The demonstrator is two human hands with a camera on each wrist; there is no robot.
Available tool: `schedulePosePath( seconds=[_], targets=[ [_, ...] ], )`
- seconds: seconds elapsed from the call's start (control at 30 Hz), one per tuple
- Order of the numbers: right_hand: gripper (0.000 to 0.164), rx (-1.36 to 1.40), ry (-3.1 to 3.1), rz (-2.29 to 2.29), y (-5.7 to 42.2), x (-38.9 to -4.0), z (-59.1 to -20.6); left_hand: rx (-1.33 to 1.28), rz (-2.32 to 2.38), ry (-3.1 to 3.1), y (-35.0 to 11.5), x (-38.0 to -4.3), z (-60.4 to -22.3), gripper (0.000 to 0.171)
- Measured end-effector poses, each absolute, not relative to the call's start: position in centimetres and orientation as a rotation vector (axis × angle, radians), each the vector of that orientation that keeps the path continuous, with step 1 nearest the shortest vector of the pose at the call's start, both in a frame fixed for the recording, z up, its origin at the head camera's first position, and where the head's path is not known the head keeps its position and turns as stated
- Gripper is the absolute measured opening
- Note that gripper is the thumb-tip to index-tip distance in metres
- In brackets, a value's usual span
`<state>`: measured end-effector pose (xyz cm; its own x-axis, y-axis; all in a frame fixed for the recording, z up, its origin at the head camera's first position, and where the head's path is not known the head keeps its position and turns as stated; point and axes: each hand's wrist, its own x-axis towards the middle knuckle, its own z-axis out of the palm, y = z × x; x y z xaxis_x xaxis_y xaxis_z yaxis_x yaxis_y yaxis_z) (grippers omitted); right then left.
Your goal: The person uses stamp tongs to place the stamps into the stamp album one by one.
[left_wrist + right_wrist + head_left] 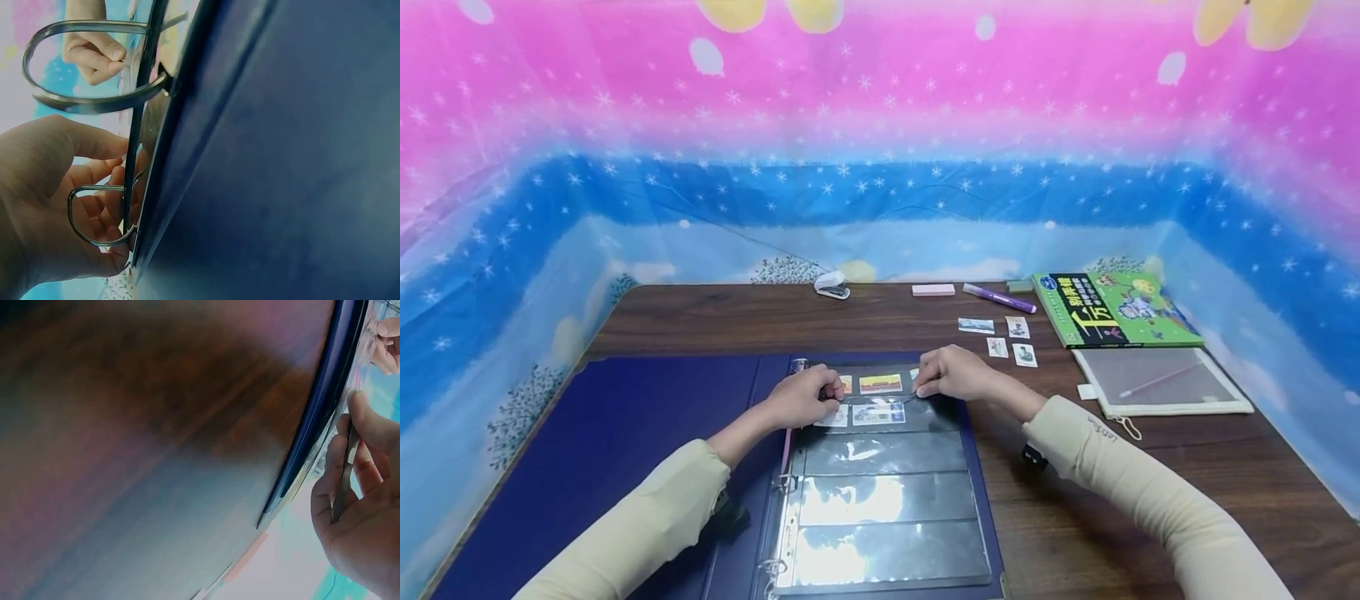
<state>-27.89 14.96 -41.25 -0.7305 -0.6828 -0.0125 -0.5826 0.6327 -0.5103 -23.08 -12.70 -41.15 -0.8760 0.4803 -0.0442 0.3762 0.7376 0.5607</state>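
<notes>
A dark stamp album page [887, 454] with clear pocket strips lies in the open blue ring binder [647, 433]. Stamps sit in its upper two rows, among them a red-and-yellow stamp [880, 383] and a pale wide stamp [878, 413]. My left hand [801, 396] is at the ring side, thumb and finger pinching at the clear pocket strip's edge. At the top right of the page, my right hand [953, 372] grips metal tweezers [347, 469], their tips at the page. A small pale stamp [914, 377] shows beside its fingertips, partly hidden.
Several loose stamps [976, 325] lie beyond the binder's right corner. Behind them are a purple marker [1000, 297], a pink-and-white eraser block [933, 290] and a white stapler [832, 285]. At right lie a green book [1120, 310] and a mesh zip pouch [1165, 383].
</notes>
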Motion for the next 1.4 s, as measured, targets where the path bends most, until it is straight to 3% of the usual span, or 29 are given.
schedulePosePath(
  seconds=[0.27, 0.57, 0.83, 1.4],
  targets=[
    [0.015, -0.984, 2.684, -0.775, 16.7, -28.3, -39.9, 0.842, 0.728, 2.671, -12.3, -24.0, -40.4, 0.004],
    [0.031, -0.485, 2.931, -0.985, 21.2, -30.6, -38.2, 0.859, 0.604, 2.614, -11.6, -24.9, -38.8, 0.009],
    [0.029, -0.200, 3.009, -0.919, 24.4, -32.8, -40.0, 0.771, 0.682, 2.579, -10.6, -24.4, -39.7, 0.018],
    [0.031, -0.030, 3.070, -0.722, 27.5, -33.3, -40.7, 0.813, 0.826, 2.540, -9.0, -24.9, -40.1, 0.020]
  ],
)
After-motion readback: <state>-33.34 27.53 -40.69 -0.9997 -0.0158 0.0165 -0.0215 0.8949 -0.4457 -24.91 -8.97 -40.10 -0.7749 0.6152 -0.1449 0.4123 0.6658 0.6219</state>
